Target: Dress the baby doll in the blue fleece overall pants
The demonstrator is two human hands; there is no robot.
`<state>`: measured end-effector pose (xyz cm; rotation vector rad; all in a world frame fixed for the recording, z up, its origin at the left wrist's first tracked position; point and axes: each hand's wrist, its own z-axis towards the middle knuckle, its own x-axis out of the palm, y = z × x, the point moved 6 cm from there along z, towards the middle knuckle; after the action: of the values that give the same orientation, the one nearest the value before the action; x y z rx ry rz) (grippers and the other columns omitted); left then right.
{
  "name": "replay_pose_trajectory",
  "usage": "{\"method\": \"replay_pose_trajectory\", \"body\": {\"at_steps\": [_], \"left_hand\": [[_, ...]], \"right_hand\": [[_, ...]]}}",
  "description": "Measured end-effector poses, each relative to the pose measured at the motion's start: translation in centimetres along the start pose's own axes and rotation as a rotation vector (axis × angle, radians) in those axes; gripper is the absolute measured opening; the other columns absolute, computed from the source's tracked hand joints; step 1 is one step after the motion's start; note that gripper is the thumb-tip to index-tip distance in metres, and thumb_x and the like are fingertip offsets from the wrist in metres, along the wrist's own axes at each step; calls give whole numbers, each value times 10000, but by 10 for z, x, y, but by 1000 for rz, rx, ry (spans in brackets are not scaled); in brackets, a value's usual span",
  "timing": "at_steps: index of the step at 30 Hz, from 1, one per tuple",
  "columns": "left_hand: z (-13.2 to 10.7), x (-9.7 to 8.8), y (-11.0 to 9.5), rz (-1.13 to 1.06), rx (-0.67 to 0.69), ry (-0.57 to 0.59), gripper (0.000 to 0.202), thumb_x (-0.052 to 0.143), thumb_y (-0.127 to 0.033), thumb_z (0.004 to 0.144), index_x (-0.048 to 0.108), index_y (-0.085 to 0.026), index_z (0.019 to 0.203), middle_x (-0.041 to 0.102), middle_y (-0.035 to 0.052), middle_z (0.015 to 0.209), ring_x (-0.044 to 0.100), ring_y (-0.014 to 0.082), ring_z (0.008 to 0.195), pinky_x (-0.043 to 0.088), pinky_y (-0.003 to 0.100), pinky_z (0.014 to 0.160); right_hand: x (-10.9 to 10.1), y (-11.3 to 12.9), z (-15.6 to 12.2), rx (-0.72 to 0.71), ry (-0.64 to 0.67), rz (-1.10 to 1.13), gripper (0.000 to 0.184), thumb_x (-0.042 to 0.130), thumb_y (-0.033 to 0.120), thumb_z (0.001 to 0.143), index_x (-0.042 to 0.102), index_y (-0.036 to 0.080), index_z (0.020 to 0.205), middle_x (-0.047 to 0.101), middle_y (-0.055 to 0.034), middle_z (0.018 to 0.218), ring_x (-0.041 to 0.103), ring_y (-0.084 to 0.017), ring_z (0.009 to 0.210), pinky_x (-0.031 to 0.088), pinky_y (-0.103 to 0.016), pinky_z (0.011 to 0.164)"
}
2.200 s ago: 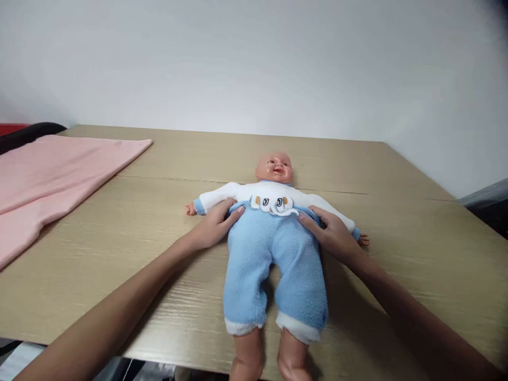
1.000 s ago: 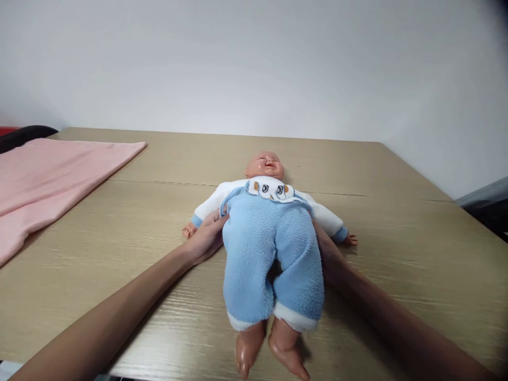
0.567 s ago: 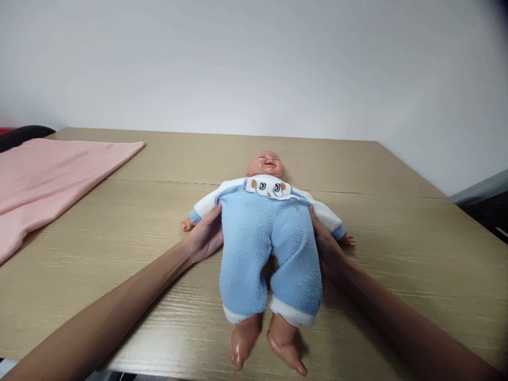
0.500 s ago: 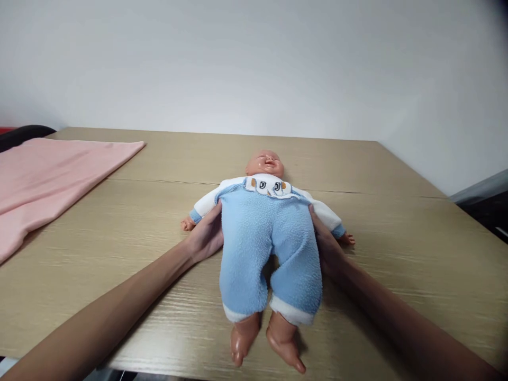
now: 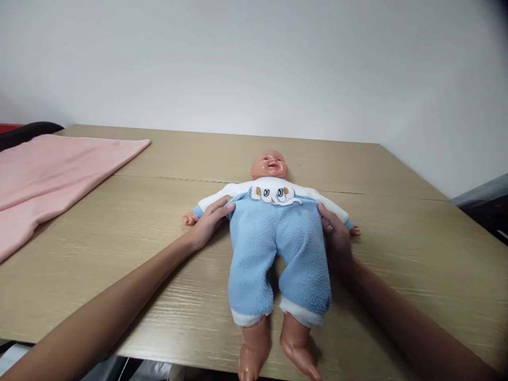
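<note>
A baby doll (image 5: 269, 164) lies on its back, its head away from me and its bare feet towards me. It wears a white long-sleeved top and fuzzy blue overalls (image 5: 254, 238) with white cuffs and an animal-face patch (image 5: 273, 194) at the chest. At the doll's left-of-view side, my left hand (image 5: 212, 222) pinches the upper edge of the overalls between thumb and fingers. My right hand (image 5: 337, 233) grips the same edge on the opposite side, its fingers partly hidden beneath the cloth. Both arms of the doll are spread outward.
A pink cloth (image 5: 59, 174) lies on the left part of the wooden table (image 5: 416, 254). Behind it is a black curved object (image 5: 32, 129). A white wall (image 5: 257, 69) rises beyond the table. Dark items stand past the right edge.
My hands have shifted up along the overalls' sides, and the left fingers now show over the edge. The top of the overalls sits slightly lower on the white top. The view has shifted a little.
</note>
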<state>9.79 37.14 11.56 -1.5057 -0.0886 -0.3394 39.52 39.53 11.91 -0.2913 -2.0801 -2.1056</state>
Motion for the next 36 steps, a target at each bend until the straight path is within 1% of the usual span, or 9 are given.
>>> {"method": "replay_pose_trajectory", "body": {"at_steps": [4,9,15,20,23,27,30,32,36], "left_hand": [[0,-4,-8,238,120,-26,382,696,-590,1046,674,-222,947,596,2,924,532,199,905,437,322,880],[3,-5,-7,404,186,-130,447,650,-659,1044,682,-216,998,664,10,909,551,208,859,440,327,829],[-1,-6,-11,372,255,-223,357,723,-555,1041,731,-203,981,718,22,917,612,210,911,456,309,886],[-5,3,-16,189,273,-186,362,813,-558,985,712,-219,1061,734,26,998,627,203,964,469,295,906],[-7,5,-16,134,303,-217,378,840,-569,965,698,-231,1059,708,4,924,605,181,883,460,281,843],[-12,3,-16,182,355,-256,323,802,-540,1008,705,-244,1092,700,1,937,613,180,901,470,289,864],[-16,3,-17,214,389,-245,302,785,-522,1025,713,-239,1099,699,17,999,619,187,947,483,298,901],[-18,3,-19,235,405,-243,299,784,-521,1026,717,-236,1086,674,12,977,602,181,919,479,294,873],[-19,5,-20,292,425,-206,276,773,-497,1035,706,-229,1038,626,2,911,562,170,835,454,290,787]], "right_hand": [[-6,1,3,-111,-32,-108,340,739,601,921,607,288,915,591,8,831,588,-242,816,553,-395,785],[-12,6,8,-287,-140,-335,463,733,725,910,644,271,905,532,28,815,495,-200,774,488,-352,751],[-12,7,8,-304,-151,-420,284,738,537,962,698,261,1015,703,-19,967,652,-226,921,547,-378,912],[0,45,0,-529,-192,-569,202,727,391,990,677,274,1147,708,-59,1158,665,-235,985,564,-396,944],[41,76,7,-629,-11,-686,129,643,340,1054,696,269,1148,744,-69,1148,698,-247,1024,553,-410,1006],[132,89,33,-604,537,-936,170,632,302,1057,730,225,1172,799,-95,1182,727,-271,1100,550,-419,1021],[199,70,53,-566,941,-1123,236,636,239,1059,742,181,1262,800,-115,1315,724,-265,1222,527,-405,1073],[235,49,62,-544,1137,-1247,368,733,117,951,749,183,1313,764,-116,1435,705,-259,1287,521,-365,1073],[279,14,67,-539,1339,-1387,511,856,-22,705,823,200,1164,843,-57,1196,743,-226,1035,520,-295,870]]}}
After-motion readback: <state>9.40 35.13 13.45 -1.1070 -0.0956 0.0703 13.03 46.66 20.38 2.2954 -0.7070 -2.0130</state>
